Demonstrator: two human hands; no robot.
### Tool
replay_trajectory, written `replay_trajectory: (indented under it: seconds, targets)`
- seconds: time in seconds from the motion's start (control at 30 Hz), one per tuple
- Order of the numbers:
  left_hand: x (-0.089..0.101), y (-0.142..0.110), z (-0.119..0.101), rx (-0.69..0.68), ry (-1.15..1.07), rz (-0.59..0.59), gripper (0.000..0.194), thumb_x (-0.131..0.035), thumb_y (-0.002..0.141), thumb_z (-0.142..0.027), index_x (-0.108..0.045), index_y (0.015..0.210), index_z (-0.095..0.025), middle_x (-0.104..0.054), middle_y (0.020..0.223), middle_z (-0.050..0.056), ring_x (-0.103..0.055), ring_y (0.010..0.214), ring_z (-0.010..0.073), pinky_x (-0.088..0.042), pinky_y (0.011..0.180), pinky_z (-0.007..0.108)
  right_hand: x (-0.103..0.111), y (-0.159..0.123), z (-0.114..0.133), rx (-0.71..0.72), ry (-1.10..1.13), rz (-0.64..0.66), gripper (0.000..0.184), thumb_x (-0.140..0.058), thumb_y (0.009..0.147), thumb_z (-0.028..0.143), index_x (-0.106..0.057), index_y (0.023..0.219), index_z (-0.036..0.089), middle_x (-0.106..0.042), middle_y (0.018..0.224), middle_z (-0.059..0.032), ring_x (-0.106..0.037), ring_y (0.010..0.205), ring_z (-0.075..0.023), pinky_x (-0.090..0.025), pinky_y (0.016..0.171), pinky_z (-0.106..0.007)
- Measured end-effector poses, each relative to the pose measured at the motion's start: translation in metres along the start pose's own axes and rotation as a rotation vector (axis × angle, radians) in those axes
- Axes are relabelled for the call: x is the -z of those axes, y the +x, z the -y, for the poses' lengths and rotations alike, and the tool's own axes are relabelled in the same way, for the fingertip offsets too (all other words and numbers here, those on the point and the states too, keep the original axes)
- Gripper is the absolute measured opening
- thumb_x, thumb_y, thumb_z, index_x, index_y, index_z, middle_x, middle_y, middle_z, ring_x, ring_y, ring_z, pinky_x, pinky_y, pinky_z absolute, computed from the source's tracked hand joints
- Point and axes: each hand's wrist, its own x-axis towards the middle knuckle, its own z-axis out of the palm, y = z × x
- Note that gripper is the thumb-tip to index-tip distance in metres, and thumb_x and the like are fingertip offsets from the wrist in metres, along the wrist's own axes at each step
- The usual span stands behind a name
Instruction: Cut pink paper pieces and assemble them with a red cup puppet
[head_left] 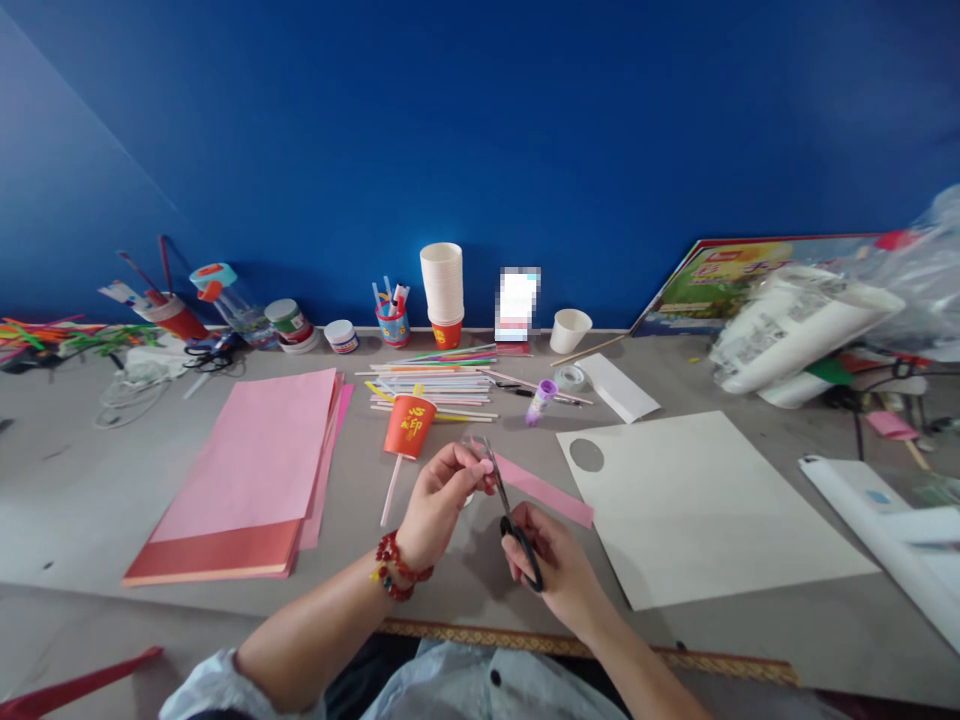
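Note:
My left hand [442, 490] pinches a small pink paper piece [487, 466] between its fingertips. Black-handled scissors [531, 556] are in my right hand [555, 565], their blades pointing up beside the pink piece. Whether the blades touch it, I cannot tell. Just beyond the scissors, a pink paper strip [551, 492] slants across the table towards a large off-white sheet [720, 520] with a round hole. To the left of my left hand is a red paper cup [410, 425] with a pale straw [391, 490] sticking out below it.
Stacked pink and red paper [247, 460] lies at the left. Behind my hands are several straws [435, 385], a purple glue stick [541, 400], a tape roll [570, 377] and a tall cup stack [442, 285]. Plastic-wrapped rolls [802, 320] crowd the right, against the blue wall [480, 120].

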Motion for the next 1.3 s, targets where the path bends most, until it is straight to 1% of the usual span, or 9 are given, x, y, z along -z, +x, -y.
replay_trajectory:
  seconds: [0.1, 0.2, 0.33, 0.53, 0.77, 0.87, 1.1, 1.17, 1.3]
  targets:
    - [0.001, 0.000, 0.001, 0.011, 0.006, 0.015, 0.022, -0.075, 0.079, -0.028, -0.058, 0.071, -0.016, -0.060, 0.071, -0.001, -0.058, 0.067, 0.0111, -0.045, 0.070, 0.024, 0.007, -0.002, 0.001, -0.006, 0.002, 0.055, 0.033, -0.067, 0.077, 0.042, -0.042, 0.071, 0.022, -0.045, 0.052, 0.0074, -0.040, 0.047, -0.0089, -0.029, 0.045, -0.021]
    - [0.001, 0.000, 0.000, 0.019, 0.006, 0.032, 0.023, -0.076, 0.078, -0.027, -0.057, 0.069, -0.016, -0.060, 0.070, -0.001, -0.058, 0.066, 0.0109, -0.045, 0.069, 0.024, 0.013, -0.004, 0.004, -0.002, -0.023, 0.085, 0.032, -0.066, 0.079, 0.043, -0.043, 0.072, 0.022, -0.047, 0.054, 0.0067, -0.040, 0.047, -0.0090, -0.030, 0.045, -0.021]
    - [0.001, 0.000, -0.001, 0.031, 0.009, 0.061, 0.023, -0.076, 0.077, -0.025, -0.057, 0.068, -0.016, -0.060, 0.070, 0.000, -0.057, 0.066, 0.0108, -0.045, 0.068, 0.024, 0.019, -0.005, 0.002, 0.001, -0.038, 0.097, 0.034, -0.066, 0.079, 0.046, -0.044, 0.072, 0.022, -0.047, 0.055, 0.0064, -0.044, 0.049, -0.0099, -0.033, 0.047, -0.021]
    - [0.002, 0.003, -0.001, 0.041, 0.025, 0.090, 0.021, -0.074, 0.079, -0.023, -0.057, 0.070, -0.016, -0.061, 0.070, 0.001, -0.058, 0.067, 0.0113, -0.044, 0.069, 0.024, 0.023, -0.003, -0.004, 0.008, -0.050, 0.119, 0.038, -0.065, 0.081, 0.052, -0.043, 0.073, 0.022, -0.045, 0.054, 0.0071, -0.042, 0.049, -0.0093, -0.034, 0.048, -0.021]
    - [0.003, 0.002, 0.000, 0.044, 0.038, 0.104, 0.022, -0.074, 0.079, -0.023, -0.056, 0.069, -0.016, -0.061, 0.070, 0.001, -0.058, 0.068, 0.0113, -0.044, 0.069, 0.024, 0.027, -0.002, -0.003, -0.007, -0.111, 0.129, 0.043, -0.067, 0.078, 0.057, -0.043, 0.074, 0.022, -0.047, 0.055, 0.0058, -0.044, 0.049, -0.0096, -0.032, 0.048, -0.022]
    - [0.004, 0.002, -0.001, 0.055, 0.042, 0.114, 0.021, -0.074, 0.080, -0.023, -0.056, 0.070, -0.016, -0.062, 0.070, 0.000, -0.058, 0.068, 0.0111, -0.044, 0.069, 0.024, 0.029, -0.002, -0.004, -0.008, -0.120, 0.130, 0.041, -0.066, 0.080, 0.054, -0.042, 0.073, 0.022, -0.046, 0.055, 0.0063, -0.042, 0.049, -0.0091, -0.031, 0.049, -0.022]
    - [0.005, 0.004, -0.001, 0.068, 0.047, 0.140, 0.021, -0.073, 0.080, -0.023, -0.056, 0.070, -0.016, -0.063, 0.071, 0.001, -0.059, 0.068, 0.0118, -0.045, 0.069, 0.025, 0.038, -0.003, -0.001, -0.057, -0.097, 0.170, 0.033, -0.064, 0.083, 0.040, -0.039, 0.072, 0.022, -0.044, 0.055, 0.0078, -0.038, 0.049, -0.0075, -0.028, 0.049, -0.022]
    - [0.006, 0.004, -0.001, 0.072, 0.045, 0.145, 0.021, -0.074, 0.080, -0.023, -0.056, 0.071, -0.016, -0.063, 0.072, 0.002, -0.060, 0.068, 0.0120, -0.045, 0.070, 0.025, 0.040, -0.002, 0.000, -0.056, -0.102, 0.177, 0.033, -0.064, 0.083, 0.039, -0.038, 0.071, 0.022, -0.043, 0.053, 0.0081, -0.037, 0.048, -0.0072, -0.027, 0.049, -0.022]
    - [0.006, 0.004, -0.002, 0.084, 0.058, 0.154, 0.021, -0.074, 0.079, -0.023, -0.056, 0.071, -0.015, -0.064, 0.071, 0.002, -0.060, 0.068, 0.0124, -0.046, 0.070, 0.026, 0.044, -0.001, 0.004, -0.062, -0.150, 0.172, 0.035, -0.064, 0.082, 0.042, -0.039, 0.069, 0.022, -0.041, 0.048, 0.0089, -0.034, 0.046, -0.0070, -0.024, 0.047, -0.022]
